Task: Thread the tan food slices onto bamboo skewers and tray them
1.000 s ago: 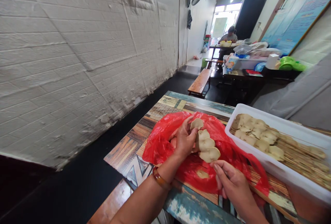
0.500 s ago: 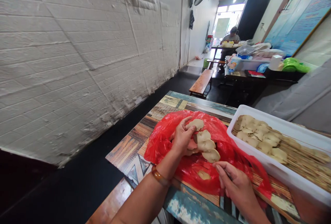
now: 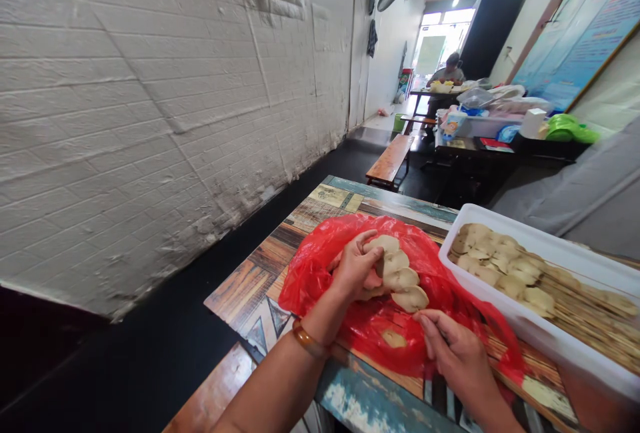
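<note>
My right hand [image 3: 450, 349] pinches the lower end of a thin skewer, most of it hidden behind the slices. Several thin, pale, round slices [image 3: 403, 278] sit overlapping in a row along it. At the far end of that row, my left hand [image 3: 354, 269] grips the topmost slice [image 3: 386, 243] between thumb and fingers. Both hands are over a spread red plastic bag [image 3: 313, 256]. One loose slice [image 3: 394, 338] lies on the bag near my right hand, and more slices are partly hidden under my left hand.
Right of the bag stands a white plastic tub [image 3: 543, 334] with filled skewers. The patterned wooden table [image 3: 250, 273] carries both. Beyond are a wooden bench [image 3: 393, 156], a cluttered dark table [image 3: 465, 146] and a seated person [image 3: 447, 73]. A white wall [image 3: 175, 119] runs along the left.
The topmost slice has come down against the others in the row, with my left hand shifting slightly right and down. My right hand has barely moved.
</note>
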Available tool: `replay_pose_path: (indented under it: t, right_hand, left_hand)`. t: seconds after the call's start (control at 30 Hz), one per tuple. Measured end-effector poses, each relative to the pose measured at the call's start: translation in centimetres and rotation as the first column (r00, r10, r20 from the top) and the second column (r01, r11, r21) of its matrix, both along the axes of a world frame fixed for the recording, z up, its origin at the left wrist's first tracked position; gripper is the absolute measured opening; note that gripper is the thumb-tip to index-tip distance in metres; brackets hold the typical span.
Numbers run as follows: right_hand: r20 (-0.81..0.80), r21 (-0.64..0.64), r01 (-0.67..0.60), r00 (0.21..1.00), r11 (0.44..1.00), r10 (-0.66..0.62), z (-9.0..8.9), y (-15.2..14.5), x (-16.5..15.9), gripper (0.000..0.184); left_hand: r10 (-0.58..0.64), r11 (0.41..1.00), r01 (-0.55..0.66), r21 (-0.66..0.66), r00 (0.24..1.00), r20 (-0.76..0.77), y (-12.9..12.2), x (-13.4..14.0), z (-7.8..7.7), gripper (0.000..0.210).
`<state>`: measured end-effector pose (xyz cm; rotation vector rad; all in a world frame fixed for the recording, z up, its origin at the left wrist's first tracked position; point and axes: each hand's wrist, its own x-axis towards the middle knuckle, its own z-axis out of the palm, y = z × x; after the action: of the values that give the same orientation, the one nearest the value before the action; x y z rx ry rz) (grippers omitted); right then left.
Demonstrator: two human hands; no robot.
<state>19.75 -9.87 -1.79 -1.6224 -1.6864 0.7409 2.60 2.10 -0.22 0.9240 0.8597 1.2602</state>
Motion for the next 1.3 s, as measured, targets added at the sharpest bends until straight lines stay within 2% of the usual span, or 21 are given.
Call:
replay_pose_path:
  t: [0.2, 0.5, 0.6, 0.77, 0.93, 1.3]
  right_hand:
    - [-0.108, -0.062, -0.021, 0.994, 0.998, 0.014, -0.1, 0.3, 0.3, 0.042]
    - [-0.040, -0.032, -0.003, 0.999, 0.999, 0.001, 0.2, 0.0, 0.0, 0.042]
    - [-0.056, -0.005, 0.008, 0.998, 1.000, -0.008, 0.0, 0.0, 0.0, 0.039]
    - [-0.111, -0.031, 0.026, 0.993, 0.999, -0.029, -0.1, 0.2, 0.1, 0.035]
    - [-0.042, -0.022, 0.007, 0.999, 1.000, -0.008, -0.3, 0.1, 0.2, 0.040]
    - [-0.035, -0.036, 0.007, 0.999, 0.999, -0.008, -0.4, 0.3, 0.5, 0.044]
  left_hand:
    - [-0.023, 0.999, 0.027, -0.047, 0.996, 0.085, -0.2, -0.2, 0.7, 0.056]
    - [0.049, 0.998, -0.045, -0.043, 0.994, 0.093, -0.1, -0.2, 1.0, 0.057]
    - [0.063, 0.996, -0.057, -0.065, 0.993, 0.098, 0.1, -0.2, 0.8, 0.057]
    - [0.077, 0.995, -0.069, -0.068, 0.990, 0.115, 0.2, -0.3, 0.6, 0.057]
    - [0.111, 0.992, -0.104, -0.077, 0.989, 0.093, 0.1, -0.4, 0.7, 0.057]
    - [0.093, 0.992, -0.081, -0.097, 0.988, 0.120, 0.0, -0.4, 1.0, 0.051]
